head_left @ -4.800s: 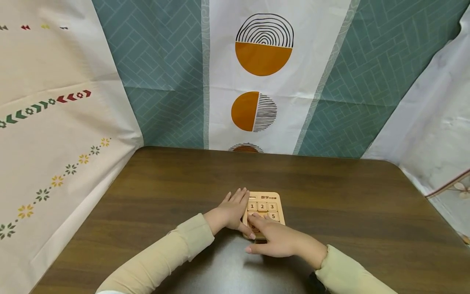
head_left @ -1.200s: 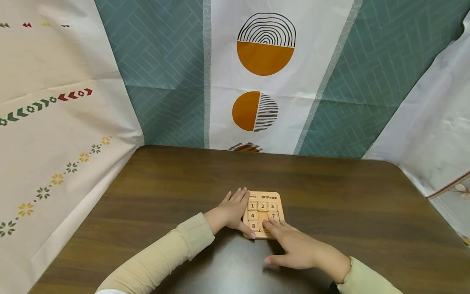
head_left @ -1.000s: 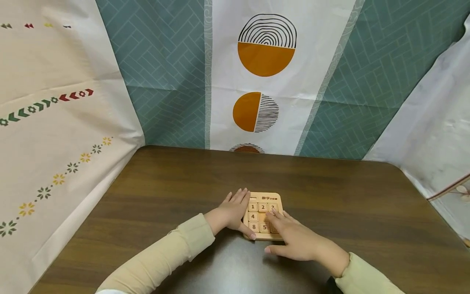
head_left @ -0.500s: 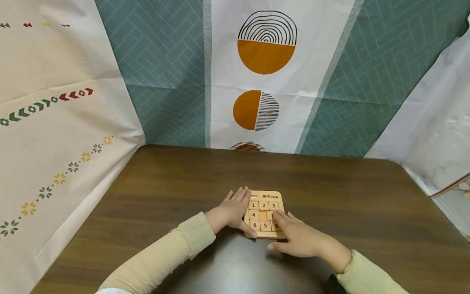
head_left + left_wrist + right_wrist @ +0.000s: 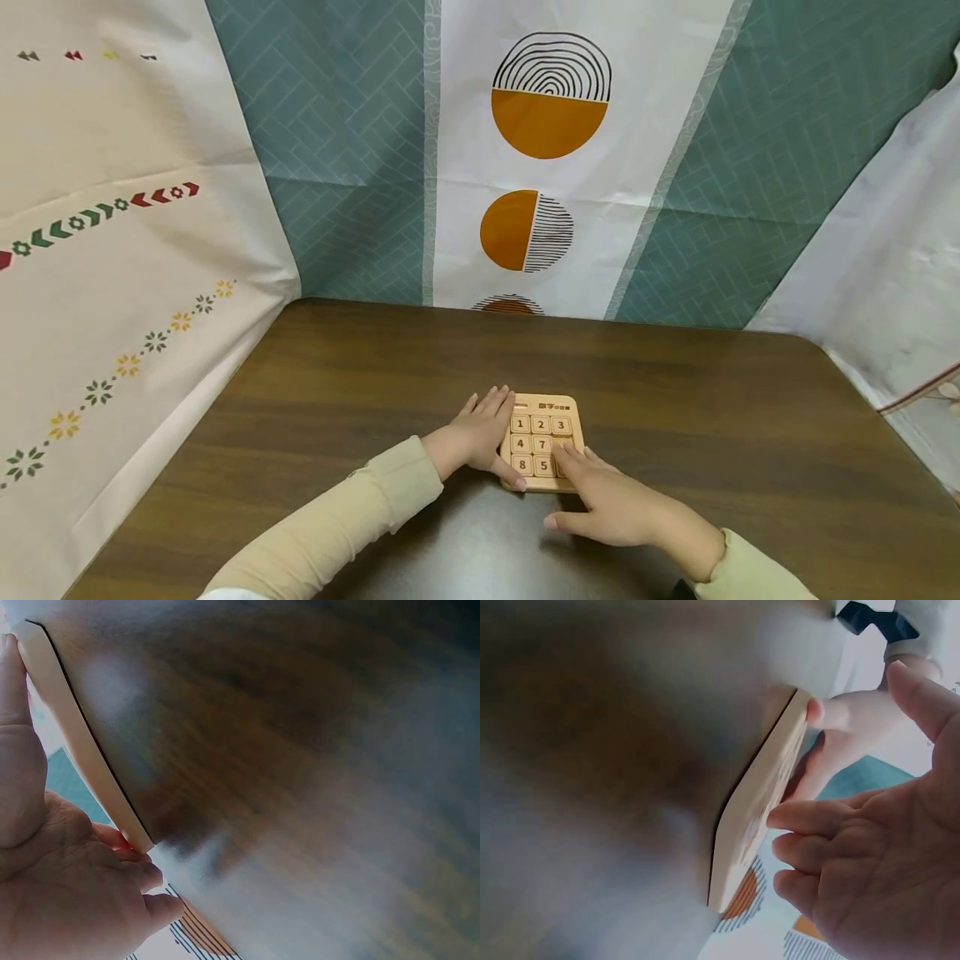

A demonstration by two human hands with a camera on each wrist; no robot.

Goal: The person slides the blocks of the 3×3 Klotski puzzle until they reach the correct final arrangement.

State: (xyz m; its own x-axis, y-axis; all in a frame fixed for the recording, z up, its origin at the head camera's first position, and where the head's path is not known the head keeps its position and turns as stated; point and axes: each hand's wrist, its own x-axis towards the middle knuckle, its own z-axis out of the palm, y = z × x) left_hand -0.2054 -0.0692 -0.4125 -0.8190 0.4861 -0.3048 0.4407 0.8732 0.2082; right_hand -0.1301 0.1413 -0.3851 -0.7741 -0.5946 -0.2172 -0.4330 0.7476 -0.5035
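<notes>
A light wooden sliding number puzzle (image 5: 547,485) lies flat on the table, with 1, 2, 3 in its far row, 4 and 7 in the middle, and 8 and 5 in the near row. My left hand (image 5: 478,435) holds its left side, thumb at the near left corner and fingers toward the far one. In the left wrist view that hand (image 5: 67,877) spans the frame's edge. My right hand (image 5: 615,502) has fingertips at the right column, with its thumb held out apart. These fingers cover the near right square.
The brown wooden table (image 5: 360,358) extends around the puzzle to a patterned cloth (image 5: 360,167) hanging behind it. A pale embroidered cloth (image 5: 112,275) hangs at the left. Another white cloth (image 5: 892,250) is at the right.
The 7 tile has slid left from the right column to the centre square, and the right fingertips have shifted with it. Earlier the 5 stood at middle right. The left hand stays in place.
</notes>
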